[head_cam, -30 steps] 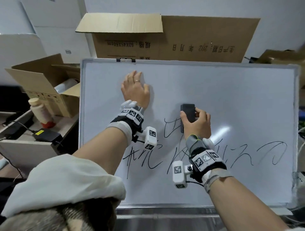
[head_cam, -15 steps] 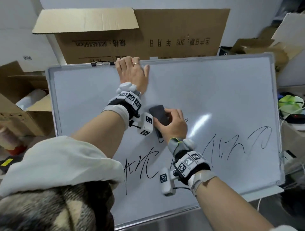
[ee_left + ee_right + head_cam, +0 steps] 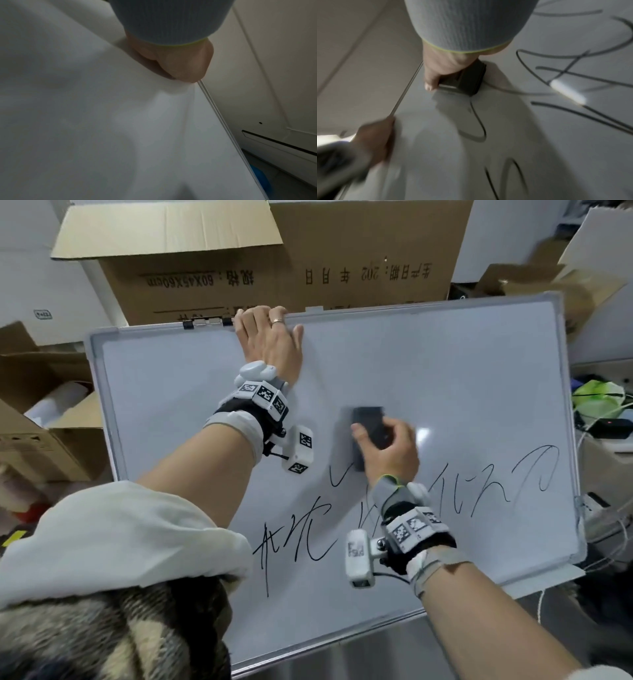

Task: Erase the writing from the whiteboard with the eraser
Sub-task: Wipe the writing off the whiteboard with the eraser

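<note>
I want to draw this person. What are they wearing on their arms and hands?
Each wrist has a black band with white blocks printed in black-and-white square codes, over a grey cuff, plus a small white camera box on a thin black cable. The left hand wears a ring. A cream sleeve is pushed up the left arm.

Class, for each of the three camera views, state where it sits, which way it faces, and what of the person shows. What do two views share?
Head: worn on the head, looks down at the whiteboard; both forearms, left hand, right hand gripping the eraser.
Left wrist: looks along the left hand to the board's edge; cuff, palm.
Right wrist: looks along the right hand at the eraser.
Head and right wrist share eraser and writing.
</note>
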{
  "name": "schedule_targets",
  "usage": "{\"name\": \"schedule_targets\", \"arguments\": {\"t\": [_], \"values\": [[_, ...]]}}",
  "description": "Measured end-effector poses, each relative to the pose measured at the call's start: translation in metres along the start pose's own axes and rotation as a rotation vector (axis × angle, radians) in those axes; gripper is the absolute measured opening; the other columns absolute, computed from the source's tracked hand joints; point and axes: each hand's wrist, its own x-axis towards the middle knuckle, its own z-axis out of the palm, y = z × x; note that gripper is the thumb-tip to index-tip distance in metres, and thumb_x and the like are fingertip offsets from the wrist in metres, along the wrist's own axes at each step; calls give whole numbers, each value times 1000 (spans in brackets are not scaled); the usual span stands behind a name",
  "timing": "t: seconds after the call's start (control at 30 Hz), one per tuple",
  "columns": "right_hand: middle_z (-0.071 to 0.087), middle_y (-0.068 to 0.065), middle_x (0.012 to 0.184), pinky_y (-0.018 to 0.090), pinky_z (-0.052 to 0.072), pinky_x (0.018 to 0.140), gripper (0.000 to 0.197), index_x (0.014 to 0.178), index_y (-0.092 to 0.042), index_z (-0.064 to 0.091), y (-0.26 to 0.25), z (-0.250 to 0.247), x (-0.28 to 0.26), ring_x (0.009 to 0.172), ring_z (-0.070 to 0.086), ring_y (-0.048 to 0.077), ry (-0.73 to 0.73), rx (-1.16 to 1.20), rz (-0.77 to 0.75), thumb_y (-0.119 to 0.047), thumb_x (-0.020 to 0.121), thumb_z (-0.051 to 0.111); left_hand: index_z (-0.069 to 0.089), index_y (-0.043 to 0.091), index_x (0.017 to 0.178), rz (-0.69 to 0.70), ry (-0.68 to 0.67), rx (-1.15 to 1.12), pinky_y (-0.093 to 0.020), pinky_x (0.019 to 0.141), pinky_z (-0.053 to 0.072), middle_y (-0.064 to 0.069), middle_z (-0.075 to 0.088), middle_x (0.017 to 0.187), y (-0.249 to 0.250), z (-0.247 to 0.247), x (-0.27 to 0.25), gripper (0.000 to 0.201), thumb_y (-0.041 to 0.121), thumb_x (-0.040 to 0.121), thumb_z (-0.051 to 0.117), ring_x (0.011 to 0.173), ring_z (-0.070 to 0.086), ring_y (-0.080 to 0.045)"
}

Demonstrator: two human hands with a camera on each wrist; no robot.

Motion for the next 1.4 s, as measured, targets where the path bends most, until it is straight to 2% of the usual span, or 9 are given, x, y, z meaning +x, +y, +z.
{"name": "schedule_targets", "arguments": {"t": [0.1, 0.23, 0.37, 0.53, 0.7, 0.9, 1.0, 1.2, 1.4], "values": [[54, -16, 101, 17, 40, 60, 48, 100, -30, 62, -2, 10, -15, 78, 55, 0, -95, -30, -86, -62, 69, 78, 59, 20, 124, 22, 3, 4, -45, 118, 13, -5, 53, 119, -3, 0, -1, 48, 45, 91, 34, 121, 44, -27], [56, -14, 107, 24, 40, 68, 50, 105, -30, 60, 15, -12, 9, 85, 61, 9, 101, -3, 110, -66, 73, 72, 58, 22, 128, 74, -19, -25, -42, 117, 14, -4, 53, 120, 0, -5, -1, 46, 40, 91, 38, 121, 43, -26], [53, -16, 106, 25, 41, 69, 49, 106, -31, 58, 28, -29, 18, 78, 53, 3, 128, -22, 186, -67, 76, 69, 54, 29, 131, 110, -73, -2, -39, 114, 18, 1, 52, 123, -2, -9, -1, 45, 50, 93, 40, 120, 41, -26], [57, -11, 102, 24, 44, 64, 49, 102, -30, 62, 10, 1, -36, 81, 61, 9, -61, -12, -9, -62, 69, 77, 52, 28, 132, 37, -69, -6, -44, 120, 7, 0, 50, 129, -6, -4, -2, 50, 54, 91, 40, 130, 38, -23], [58, -14, 100, 24, 45, 58, 54, 103, -31, 66, -10, 25, -74, 78, 60, 9, -206, -37, -231, -72, 69, 67, 52, 28, 133, 51, -55, -16, -44, 120, 7, 1, 51, 127, -4, -4, -3, 50, 54, 92, 40, 129, 39, -23], [54, -14, 104, 30, 44, 65, 45, 101, -31, 57, 31, -24, -25, 81, 61, 11, 74, -50, 132, -62, 73, 75, 52, 28, 131, 67, -23, -8, -44, 120, 9, 3, 51, 126, -5, -4, -8, 48, 55, 93, 41, 127, 40, -22], [53, -13, 105, 30, 45, 64, 47, 101, -29, 56, 27, -23, -25, 82, 62, 14, 70, -57, 129, -60, 73, 76, 53, 25, 131, 60, -27, 0, -45, 119, 11, 1, 51, 126, -1, -3, -8, 48, 52, 92, 41, 127, 40, -23], [54, -16, 103, 25, 47, 62, 50, 106, -34, 61, 0, 14, -69, 82, 60, 5, -194, -47, -85, -63, 69, 77, 51, 24, 133, 68, -41, -2, -44, 119, 10, 0, 49, 129, -6, -4, -6, 49, 52, 93, 40, 129, 38, -24], [54, -12, 106, 26, 40, 68, 49, 107, -28, 58, 43, -35, -21, 90, 64, 17, 80, -44, 203, -63, 75, 72, 52, 25, 131, 70, -35, -26, -44, 120, 9, 1, 50, 127, -5, -5, -8, 45, 48, 93, 42, 129, 39, -23]]}}
